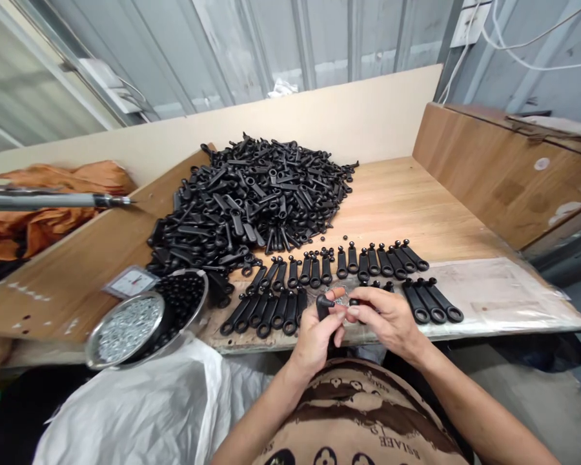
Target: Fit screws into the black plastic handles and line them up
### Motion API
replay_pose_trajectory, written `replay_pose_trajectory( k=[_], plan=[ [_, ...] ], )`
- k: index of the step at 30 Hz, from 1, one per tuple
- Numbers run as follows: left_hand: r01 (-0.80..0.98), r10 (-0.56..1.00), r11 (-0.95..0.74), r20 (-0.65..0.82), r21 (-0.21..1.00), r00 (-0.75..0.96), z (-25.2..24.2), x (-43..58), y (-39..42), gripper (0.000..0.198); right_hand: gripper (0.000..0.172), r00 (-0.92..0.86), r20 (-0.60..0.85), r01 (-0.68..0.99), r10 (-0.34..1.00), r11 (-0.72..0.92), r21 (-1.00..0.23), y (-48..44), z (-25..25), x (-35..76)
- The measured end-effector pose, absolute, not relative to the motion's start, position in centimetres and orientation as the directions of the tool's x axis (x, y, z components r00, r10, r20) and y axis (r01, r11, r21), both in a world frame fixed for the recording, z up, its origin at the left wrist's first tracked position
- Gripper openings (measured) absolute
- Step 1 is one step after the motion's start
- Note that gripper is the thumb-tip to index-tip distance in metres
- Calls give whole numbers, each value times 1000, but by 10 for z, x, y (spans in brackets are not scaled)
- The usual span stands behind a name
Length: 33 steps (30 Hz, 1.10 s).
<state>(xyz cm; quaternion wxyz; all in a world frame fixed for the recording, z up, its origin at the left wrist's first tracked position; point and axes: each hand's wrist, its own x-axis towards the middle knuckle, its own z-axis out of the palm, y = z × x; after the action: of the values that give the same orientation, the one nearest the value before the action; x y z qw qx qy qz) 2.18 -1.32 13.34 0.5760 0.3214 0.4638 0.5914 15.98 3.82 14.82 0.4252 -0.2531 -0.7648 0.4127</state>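
My left hand (315, 337) is closed around a black plastic lever-shaped part (323, 303), near the front edge of the wooden table (416, 213). My right hand (386, 316) pinches a small black piece (354, 301) just right of it, fingertips almost touching the left hand. Two rows of the same black parts (363, 261) lie side by side on the table right behind both hands. A big heap of black parts (252, 200) sits further back, left of centre.
A metal bowl (201, 310) of small black beads, with a shallower dish of silver washers (128, 328) on it, stands at the left. A white bag (140, 407) lies below. A wooden cabinet (503, 174) bounds the right; a metal rod (53, 200) and orange cloth (62, 181) are at left.
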Motion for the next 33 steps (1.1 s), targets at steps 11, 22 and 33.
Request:
replay_pose_trajectory(
  k=[11,22,33],
  plan=[
    [140,968,-39,72,989,-241,130,28,25,33,20,-471,24,-265,882,-115,-957,59,130,158],
    [345,967,-86,161,935,-196,116,18,25,46,16,-491,-50,-356,870,-252,-900,64,113,147],
    [355,968,-24,111,935,-226,117,18,30,51,21,-362,139,9,922,153,-988,65,129,140]
  ],
)
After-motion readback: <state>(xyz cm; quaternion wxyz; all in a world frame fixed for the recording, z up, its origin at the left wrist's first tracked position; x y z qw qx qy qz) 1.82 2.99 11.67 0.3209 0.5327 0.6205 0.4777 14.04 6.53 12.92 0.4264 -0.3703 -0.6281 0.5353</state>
